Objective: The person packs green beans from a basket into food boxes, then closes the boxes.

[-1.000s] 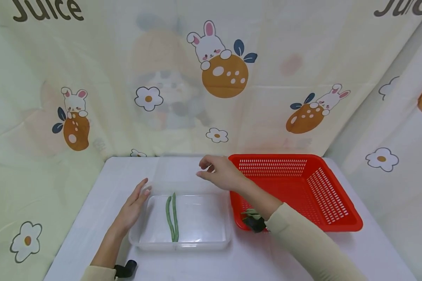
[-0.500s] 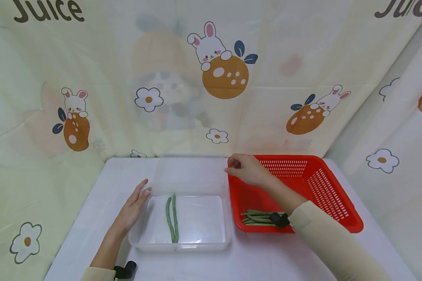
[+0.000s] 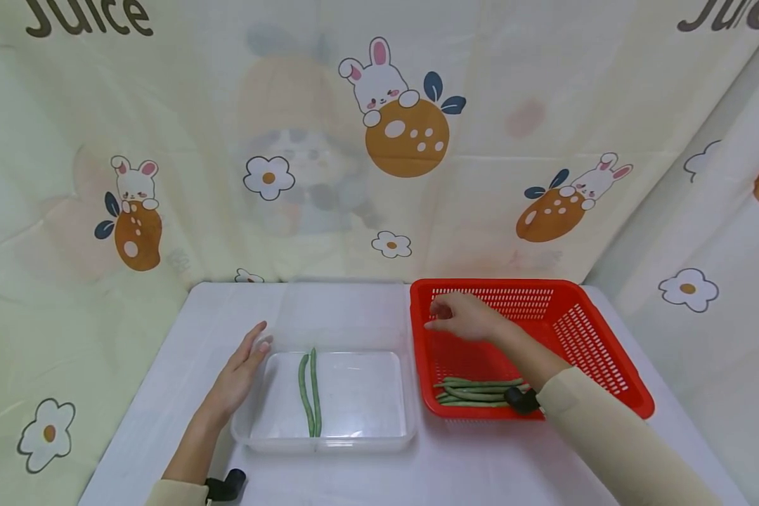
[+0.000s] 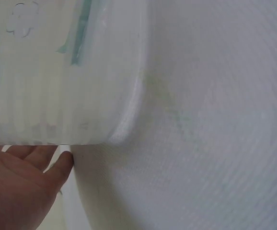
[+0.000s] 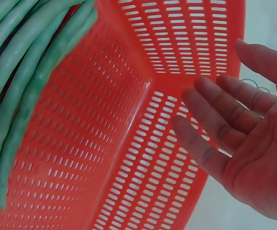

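Two green beans (image 3: pixel 310 393) lie side by side in a clear plastic box (image 3: pixel 367 444). At the box's left side, my left hand (image 3: pixel 237 372) rests against the wall with its fingers extended. Over the left part of a red basket (image 3: pixel 639 411), my right hand (image 3: pixel 464 316) hovers with loosely bent fingers and nothing in them. Several more green beans (image 3: pixel 474 393) lie along the basket's near side, also seen in the right wrist view as a bundle of beans (image 5: pixel 28 62). The right wrist's black camera covers their right ends.
A white table (image 3: pixel 228 302) carries the box and, to its right, the basket. Behind them hangs a printed curtain (image 3: pixel 329 211) that meets the table's back edge. Another curtain (image 3: pixel 702 337) hangs along the right side.
My right hand has moved right from above the box's far right corner to over the basket, uncovering the beans there. My left hand and the two beans in the box stay put.
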`<state>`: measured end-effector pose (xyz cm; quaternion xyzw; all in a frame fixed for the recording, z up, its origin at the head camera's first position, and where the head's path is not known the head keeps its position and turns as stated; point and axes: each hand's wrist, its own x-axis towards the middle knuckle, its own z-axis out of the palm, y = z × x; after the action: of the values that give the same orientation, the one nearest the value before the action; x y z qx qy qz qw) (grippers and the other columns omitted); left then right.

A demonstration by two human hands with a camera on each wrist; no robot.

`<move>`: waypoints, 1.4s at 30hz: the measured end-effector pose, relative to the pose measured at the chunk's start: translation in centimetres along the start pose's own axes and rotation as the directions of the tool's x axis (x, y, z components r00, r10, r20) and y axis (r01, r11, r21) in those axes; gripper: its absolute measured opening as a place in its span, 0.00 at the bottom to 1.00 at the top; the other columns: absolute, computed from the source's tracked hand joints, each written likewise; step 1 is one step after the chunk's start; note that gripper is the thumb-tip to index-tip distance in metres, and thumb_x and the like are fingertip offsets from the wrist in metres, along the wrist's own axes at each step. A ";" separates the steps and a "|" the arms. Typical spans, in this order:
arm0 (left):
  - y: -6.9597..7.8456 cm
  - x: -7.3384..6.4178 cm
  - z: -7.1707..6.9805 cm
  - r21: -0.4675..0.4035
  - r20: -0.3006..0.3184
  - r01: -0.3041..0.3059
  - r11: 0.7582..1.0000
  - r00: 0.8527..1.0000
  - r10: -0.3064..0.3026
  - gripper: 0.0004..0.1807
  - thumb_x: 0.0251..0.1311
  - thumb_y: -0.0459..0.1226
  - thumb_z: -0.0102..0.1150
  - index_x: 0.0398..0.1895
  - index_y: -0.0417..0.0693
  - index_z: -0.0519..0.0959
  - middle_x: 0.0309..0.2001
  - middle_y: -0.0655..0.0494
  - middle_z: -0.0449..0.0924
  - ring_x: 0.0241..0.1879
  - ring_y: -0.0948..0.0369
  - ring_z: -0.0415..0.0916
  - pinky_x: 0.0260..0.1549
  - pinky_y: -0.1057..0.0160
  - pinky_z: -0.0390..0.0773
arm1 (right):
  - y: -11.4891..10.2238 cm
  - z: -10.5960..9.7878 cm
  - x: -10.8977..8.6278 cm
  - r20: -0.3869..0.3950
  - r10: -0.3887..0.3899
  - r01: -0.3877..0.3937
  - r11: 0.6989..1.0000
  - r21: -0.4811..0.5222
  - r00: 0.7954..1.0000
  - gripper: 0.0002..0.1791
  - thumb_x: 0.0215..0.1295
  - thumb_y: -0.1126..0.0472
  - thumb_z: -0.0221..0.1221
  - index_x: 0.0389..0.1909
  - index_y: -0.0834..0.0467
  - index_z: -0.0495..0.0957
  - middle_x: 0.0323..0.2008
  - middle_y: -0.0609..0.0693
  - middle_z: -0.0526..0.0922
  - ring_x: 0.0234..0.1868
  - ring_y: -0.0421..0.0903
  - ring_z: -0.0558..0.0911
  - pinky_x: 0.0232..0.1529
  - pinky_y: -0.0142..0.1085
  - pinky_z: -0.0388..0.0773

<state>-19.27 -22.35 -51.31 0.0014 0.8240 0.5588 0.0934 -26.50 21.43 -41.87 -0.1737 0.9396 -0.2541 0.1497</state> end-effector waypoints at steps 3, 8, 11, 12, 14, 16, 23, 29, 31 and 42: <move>0.0 0.1 0.0 0.002 -0.004 -0.003 1.000 1.000 0.003 0.34 0.83 0.54 0.38 0.85 0.61 0.47 0.85 0.46 0.44 0.84 0.42 0.34 0.77 0.30 0.41 | 0.4 0.1 -0.1 0.016 -0.001 0.001 1.000 -0.015 1.000 0.20 0.69 0.53 0.68 0.55 0.61 0.81 0.48 0.52 0.86 0.50 0.51 0.82 0.52 0.45 0.85; 0.1 0.1 0.1 -0.003 -0.007 -0.004 1.000 1.000 0.004 0.34 0.83 0.54 0.38 0.85 0.61 0.47 0.85 0.47 0.43 0.84 0.42 0.34 0.77 0.31 0.42 | 1.0 0.0 -0.2 0.059 0.014 -0.012 0.999 -0.031 0.998 0.24 0.68 0.53 0.69 0.59 0.62 0.80 0.50 0.53 0.86 0.49 0.51 0.82 0.51 0.44 0.85; 0.2 0.1 0.0 -0.009 -0.003 -0.009 1.000 1.000 0.009 0.34 0.82 0.55 0.39 0.85 0.61 0.47 0.85 0.45 0.44 0.84 0.42 0.35 0.77 0.31 0.41 | 1.4 -0.3 -0.4 0.143 0.026 -0.016 0.997 -0.073 0.989 0.24 0.66 0.54 0.70 0.57 0.62 0.81 0.48 0.53 0.86 0.47 0.49 0.83 0.49 0.44 0.85; 0.2 0.1 0.0 -0.012 -0.004 -0.010 1.000 1.000 0.010 0.34 0.82 0.55 0.39 0.85 0.61 0.47 0.85 0.45 0.45 0.84 0.42 0.35 0.77 0.31 0.41 | 1.6 -0.4 -0.5 0.182 0.036 -0.020 0.996 -0.088 0.983 0.23 0.66 0.54 0.71 0.56 0.62 0.81 0.46 0.52 0.86 0.46 0.48 0.82 0.48 0.44 0.85; 0.2 0.1 0.0 -0.012 -0.001 -0.010 1.000 1.000 0.010 0.34 0.82 0.55 0.39 0.85 0.61 0.47 0.85 0.44 0.46 0.84 0.42 0.35 0.78 0.31 0.41 | 2.0 -0.5 -0.7 0.268 0.055 -0.023 0.992 -0.123 0.962 0.22 0.65 0.53 0.71 0.55 0.60 0.82 0.45 0.50 0.85 0.45 0.47 0.82 0.49 0.44 0.84; 0.1 0.1 0.0 -0.013 -0.002 -0.009 1.000 1.000 0.009 0.35 0.82 0.55 0.39 0.85 0.61 0.47 0.84 0.44 0.46 0.84 0.42 0.35 0.77 0.31 0.41 | 2.4 -0.6 -0.8 0.350 0.063 -0.015 0.991 -0.136 0.935 0.21 0.65 0.53 0.71 0.54 0.59 0.83 0.45 0.49 0.85 0.46 0.47 0.81 0.50 0.46 0.83; -0.3 0.4 0.0 -0.008 -0.007 -0.003 1.000 1.000 0.003 0.34 0.82 0.55 0.38 0.85 0.61 0.47 0.85 0.45 0.45 0.84 0.42 0.36 0.77 0.30 0.42 | 3.3 -0.5 -1.0 0.465 0.154 -0.124 0.988 -0.096 0.872 0.25 0.65 0.52 0.71 0.60 0.56 0.82 0.52 0.50 0.83 0.52 0.50 0.80 0.51 0.53 0.84; -0.4 0.3 -0.1 -0.008 -0.002 0.007 1.000 1.000 -0.007 0.34 0.83 0.55 0.38 0.85 0.62 0.46 0.85 0.48 0.43 0.85 0.43 0.35 0.77 0.30 0.41 | 3.4 -0.3 -1.0 0.521 0.222 -0.199 0.975 -0.101 0.824 0.20 0.64 0.52 0.71 0.56 0.52 0.83 0.50 0.47 0.83 0.53 0.50 0.79 0.53 0.55 0.84; -0.4 0.2 -0.1 -0.011 0.001 0.011 1.000 1.000 -0.011 0.34 0.83 0.55 0.38 0.85 0.62 0.46 0.86 0.49 0.43 0.85 0.44 0.34 0.77 0.30 0.41 | 3.3 -0.2 -0.9 0.535 0.234 -0.209 0.972 -0.109 0.812 0.16 0.64 0.53 0.71 0.51 0.52 0.83 0.46 0.47 0.83 0.51 0.50 0.79 0.52 0.54 0.84; -0.3 0.2 0.0 -0.010 -0.004 0.011 1.000 1.000 -0.011 0.34 0.82 0.56 0.38 0.85 0.63 0.46 0.85 0.47 0.45 0.84 0.43 0.36 0.77 0.30 0.42 | 3.0 0.7 -0.7 0.576 0.295 -0.273 0.954 -0.127 0.763 0.09 0.62 0.62 0.72 0.39 0.58 0.83 0.37 0.52 0.86 0.40 0.51 0.86 0.49 0.50 0.87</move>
<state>-19.39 -22.45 -51.60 -0.0046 0.8214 0.5624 0.0948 -26.32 23.85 -43.90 -0.1024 0.8664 -0.1454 0.4665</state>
